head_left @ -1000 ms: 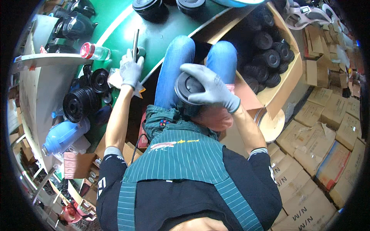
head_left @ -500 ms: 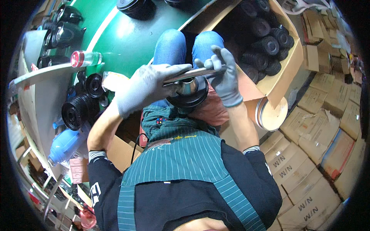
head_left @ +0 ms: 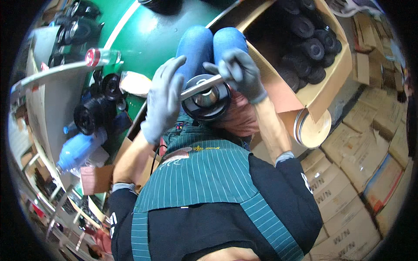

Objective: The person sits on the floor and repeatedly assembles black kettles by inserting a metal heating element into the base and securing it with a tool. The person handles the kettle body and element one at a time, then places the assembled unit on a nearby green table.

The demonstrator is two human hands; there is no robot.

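Person seated, striped green apron [head_left: 204, 174] nearest the camera, knees in blue jeans [head_left: 209, 41] beyond.

Round black speaker driver [head_left: 206, 98] with a shiny metal centre rests on the lap, just above the apron's top edge. A thin metal rod [head_left: 201, 85] lies across its upper face, running left-low to right-high.

Left hand [head_left: 162, 102], grey glove: fingers loosely together and extended, palm against the driver's left rim; the rod's left end meets this hand. Whether the fingers grip the rod, cannot tell.

Right hand [head_left: 238, 71], grey glove: fingers curled and closed around the rod's right end, above the driver's upper right rim.

Farther right, an open cardboard box [head_left: 322, 93] holds more black drivers [head_left: 311, 48]. Farther left, the green bench [head_left: 148, 35] carries a clear bottle [head_left: 102, 56] with a red cap near its left edge.
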